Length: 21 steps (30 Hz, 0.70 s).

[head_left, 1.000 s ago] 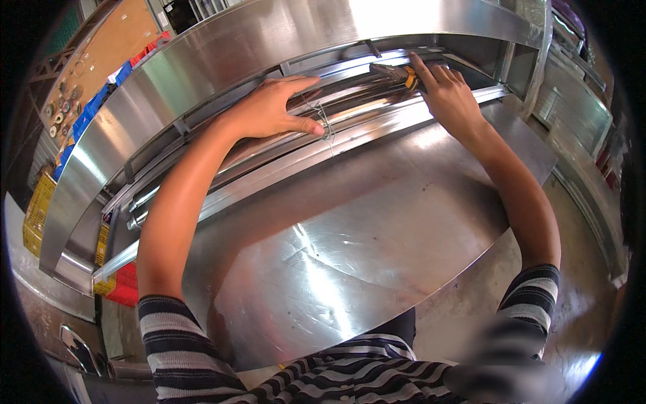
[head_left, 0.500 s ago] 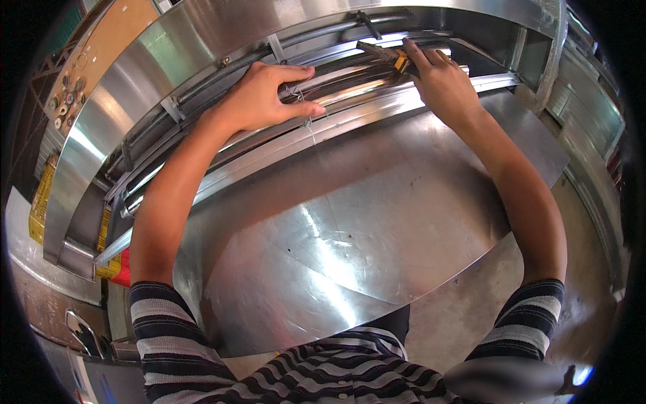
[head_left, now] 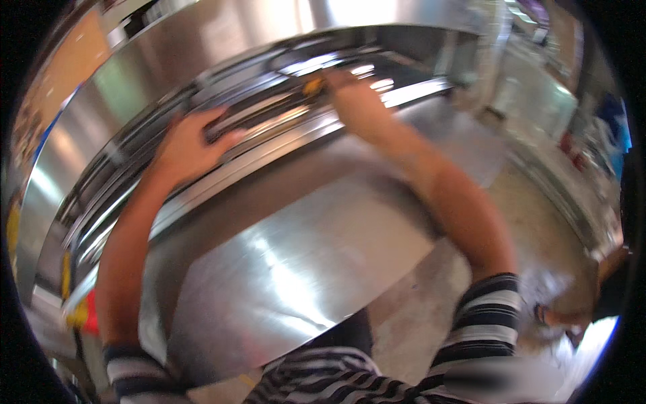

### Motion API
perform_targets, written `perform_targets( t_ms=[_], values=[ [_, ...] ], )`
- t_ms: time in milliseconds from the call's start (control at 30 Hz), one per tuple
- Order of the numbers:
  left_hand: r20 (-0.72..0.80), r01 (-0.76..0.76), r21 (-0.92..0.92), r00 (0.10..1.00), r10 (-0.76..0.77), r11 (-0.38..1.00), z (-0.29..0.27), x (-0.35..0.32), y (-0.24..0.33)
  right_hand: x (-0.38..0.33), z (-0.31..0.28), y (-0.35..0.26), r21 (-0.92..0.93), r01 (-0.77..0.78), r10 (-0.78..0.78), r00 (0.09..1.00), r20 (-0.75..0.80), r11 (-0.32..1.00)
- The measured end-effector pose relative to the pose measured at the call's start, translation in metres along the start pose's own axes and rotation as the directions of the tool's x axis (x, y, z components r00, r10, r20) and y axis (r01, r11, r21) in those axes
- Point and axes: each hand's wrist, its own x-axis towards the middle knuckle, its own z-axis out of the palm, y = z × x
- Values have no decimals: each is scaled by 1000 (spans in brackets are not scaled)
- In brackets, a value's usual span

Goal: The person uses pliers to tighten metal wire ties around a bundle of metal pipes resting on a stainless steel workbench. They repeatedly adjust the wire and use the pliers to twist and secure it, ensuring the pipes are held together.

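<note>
The picture is smeared by motion. My left hand [head_left: 193, 143] reaches over a row of long metal tubes [head_left: 286, 116], thumb and fingers apart. Nothing shows in its grasp. Farther right along the same tubes, my right hand [head_left: 360, 104] is closed round a dark tool with yellow handles [head_left: 313, 86], apparently pliers. Its jaws are too blurred to make out. A shiny sheet of metal [head_left: 282, 262] lies between my arms, on the near side of the tubes.
A broad curved-looking steel panel [head_left: 175, 64] rises behind the tubes. At the far left stands a brown board [head_left: 70, 57]. A red and yellow object [head_left: 84, 313] is by my left forearm. Another person's arm [head_left: 572, 316] shows at the right edge, over the concrete floor [head_left: 431, 303].
The view has swung to the right, so both hands and the tubes appear farther left. The thin wire seen by my left hand no longer shows. Another person's arm has come into view.
</note>
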Motion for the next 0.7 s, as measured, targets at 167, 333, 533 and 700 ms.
perform_targets(
  t_ms=[167,333,533,700],
  values=[
    [-46,153,-57,987,-156,987,0,-9,2,8,-26,-31,-47,-38,45,989,138,998],
    [-31,112,-114,993,-117,987,-3,-1,9,1,-26,-24,-18,-61,62,994,91,998],
    [-97,120,-190,985,-141,974,2,2,10,0,-35,-23,29,-134,128,979,157,991],
    [-121,165,-275,972,-204,947,8,0,1,2,-37,-26,-27,-118,121,960,252,993]
  ],
)
